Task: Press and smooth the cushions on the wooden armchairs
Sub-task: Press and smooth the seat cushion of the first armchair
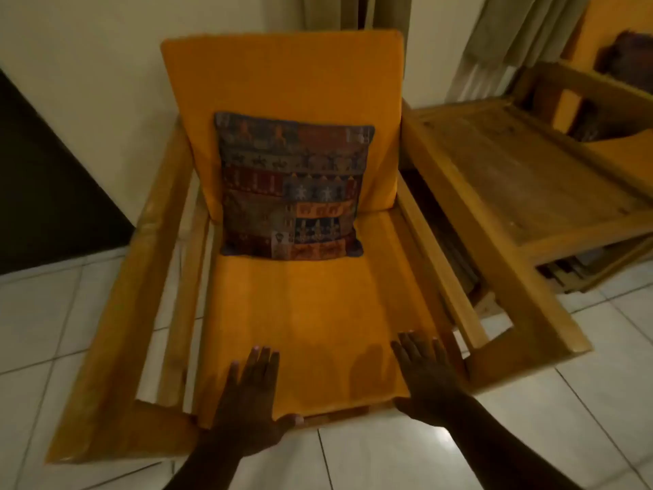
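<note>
While flat, both hands [339,394] on seat cushion [318,305].

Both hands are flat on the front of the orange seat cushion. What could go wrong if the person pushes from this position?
The left hand and right hand press near the front edge of the seat cushion, so it may slide backward or bunch up. Pushing toward the back could also tip the patterned pillow, which leans on the back cushion. The right hand is close to the wooden armrest and might knock it.
</note>
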{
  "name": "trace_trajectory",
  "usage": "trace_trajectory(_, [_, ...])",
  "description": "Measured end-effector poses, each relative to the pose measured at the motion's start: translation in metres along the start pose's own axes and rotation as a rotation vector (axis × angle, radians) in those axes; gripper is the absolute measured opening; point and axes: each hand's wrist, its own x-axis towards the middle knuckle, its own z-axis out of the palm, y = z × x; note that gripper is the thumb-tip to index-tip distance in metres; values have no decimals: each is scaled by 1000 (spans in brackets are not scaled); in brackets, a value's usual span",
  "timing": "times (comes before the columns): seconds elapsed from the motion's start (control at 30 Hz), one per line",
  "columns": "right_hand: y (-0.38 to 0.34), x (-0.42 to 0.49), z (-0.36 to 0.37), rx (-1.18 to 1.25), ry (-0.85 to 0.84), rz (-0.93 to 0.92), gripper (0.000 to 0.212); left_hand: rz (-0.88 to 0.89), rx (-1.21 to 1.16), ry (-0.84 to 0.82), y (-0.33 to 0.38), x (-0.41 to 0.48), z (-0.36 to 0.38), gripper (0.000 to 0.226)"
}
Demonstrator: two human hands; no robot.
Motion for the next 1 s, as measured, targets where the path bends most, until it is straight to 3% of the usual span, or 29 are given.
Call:
trace_trajectory(0.1, [4,23,33,-20,1,-7,112,-51,42,32,-11,26,37,126])
trace_trajectory(0.2, [4,36,63,-12,173,-96,126,-32,77,109,-17,40,66,139])
trace_trajectory(0.27, [9,46,80,32,267,-119,124,-3,92,121,-25,48,85,136])
trace_trajectory(0.57, [24,73,94,116,381,-81,128,137,158,248,-55,81,99,137])
trace_trajectory(1.0, [40,115,76,97,301,-41,140,159,184,232,-56,120,73,137])
